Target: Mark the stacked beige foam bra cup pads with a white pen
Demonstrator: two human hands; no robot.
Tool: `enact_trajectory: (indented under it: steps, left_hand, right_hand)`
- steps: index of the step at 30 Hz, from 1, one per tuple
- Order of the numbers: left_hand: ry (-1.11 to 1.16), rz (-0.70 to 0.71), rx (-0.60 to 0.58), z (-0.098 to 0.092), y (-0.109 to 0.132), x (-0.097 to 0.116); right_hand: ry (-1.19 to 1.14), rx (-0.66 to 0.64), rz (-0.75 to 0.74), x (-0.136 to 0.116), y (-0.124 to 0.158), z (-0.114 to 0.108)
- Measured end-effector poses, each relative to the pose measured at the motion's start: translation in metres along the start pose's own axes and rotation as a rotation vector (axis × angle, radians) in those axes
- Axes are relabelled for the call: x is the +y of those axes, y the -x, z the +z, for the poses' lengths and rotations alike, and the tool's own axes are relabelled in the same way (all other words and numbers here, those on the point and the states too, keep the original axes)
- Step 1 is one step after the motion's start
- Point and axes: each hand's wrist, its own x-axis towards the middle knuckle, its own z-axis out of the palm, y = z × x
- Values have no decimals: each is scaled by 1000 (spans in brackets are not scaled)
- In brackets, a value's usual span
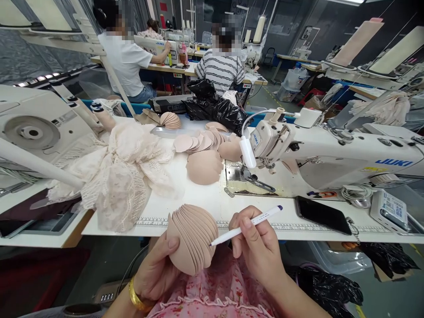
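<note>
Item: one fanned stack of beige rounded pieces (192,240), which we recorded at the near edge of the white table (205,196), its left side clasped between the thumb and fingers of the left hand (157,265). Item: one white marker pen (235,232), pinched in the right hand (258,243), its long axis slanting from a dark upper end down leftward to a tip at the stack's right side; whether it touched, we could not tell.
</note>
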Motion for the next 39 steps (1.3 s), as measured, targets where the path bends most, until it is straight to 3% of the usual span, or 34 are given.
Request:
enact_trajectory:
  steps: [13,21,26,30,39]
  left_hand:
    - [71,21,-53,0,-2,-1]
    - [27,10,52,8,-4,-3]
    - [36,28,16,11,-4,-4]
    - [-6,14,-30,11,-4,-4]
    - [12,13,21,8,-5,-4]
  right_hand:
    - [22,3,19,7,2,-2]
    - [-65,-12,66,9,0,0]
    - [-26,28,43,8,-1,1]
    - [14,-20,24,7,0,5]
    - [35,-53,-12,4,0,4]
